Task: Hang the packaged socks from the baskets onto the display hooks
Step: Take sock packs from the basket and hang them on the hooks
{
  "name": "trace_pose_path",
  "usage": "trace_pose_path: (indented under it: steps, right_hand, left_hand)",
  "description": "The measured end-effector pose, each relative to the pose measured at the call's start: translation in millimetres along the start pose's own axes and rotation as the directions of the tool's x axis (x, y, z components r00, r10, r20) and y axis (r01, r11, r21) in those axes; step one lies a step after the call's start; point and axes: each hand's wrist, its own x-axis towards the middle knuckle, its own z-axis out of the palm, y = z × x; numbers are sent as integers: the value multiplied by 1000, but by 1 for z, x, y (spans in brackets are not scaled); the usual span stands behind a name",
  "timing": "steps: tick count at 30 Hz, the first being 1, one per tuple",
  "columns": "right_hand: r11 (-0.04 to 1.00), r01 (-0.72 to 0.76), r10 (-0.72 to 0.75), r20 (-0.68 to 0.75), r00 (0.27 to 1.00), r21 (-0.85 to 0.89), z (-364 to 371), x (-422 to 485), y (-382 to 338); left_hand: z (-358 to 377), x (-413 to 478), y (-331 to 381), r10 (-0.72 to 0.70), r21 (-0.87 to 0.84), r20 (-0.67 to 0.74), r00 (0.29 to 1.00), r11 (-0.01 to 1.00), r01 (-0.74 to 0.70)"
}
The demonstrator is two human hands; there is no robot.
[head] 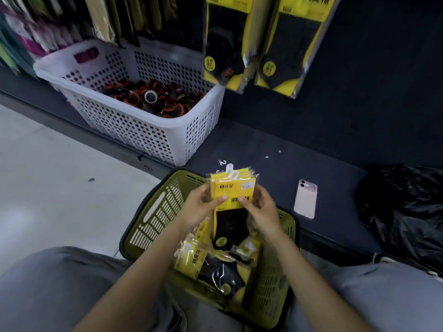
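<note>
Above the green basket between our knees, we hold a small stack of packs upright, clear of the basket's contents. Each pack is a clear sleeve with a yellow card at the top and a black sock below, a round yellow sticker near the toe. White plastic hangers stick up from the top edge, and a small pale label sits on the front card. Our left hand grips the stack's left edge, thumb pressed on the yellow front and fingers curled behind. Our right hand grips the right edge the same way, its thumb tip just beside the left thumb. Both forearms reach forward from the bottom of the view. More loose packs of the same kind lie jumbled in the green basket below. On the dark ledge beyond stand a white basket of black-and-orange items, a phone lying face down, and a black bag. Hung packs in larger yellow sleeves dangle above the ledge.
</note>
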Motion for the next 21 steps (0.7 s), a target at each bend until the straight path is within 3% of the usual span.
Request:
trace_pose_path:
  steps: [5, 13, 17, 21]
  right_hand:
    - [967, 227, -211, -136, 968, 116, 4, -1, -95]
    - [883, 419, -417, -54, 907, 213, 0, -6, -221]
    - [859, 460, -454, -82, 887, 224, -10, 2, -262]
    - [843, 475, -447, -163, 880, 254, -30, 16, -288]
  left_hand:
    - [0, 6, 98, 183, -35, -70, 981, 982, -185]
    - [-6, 25, 224, 363, -8, -159, 918, 929, -369]
    - [-2, 35, 261, 394, -44, -153, 906, 914, -404]
    - [-16, 49, 287, 419, 70, -194, 887, 908, -413]
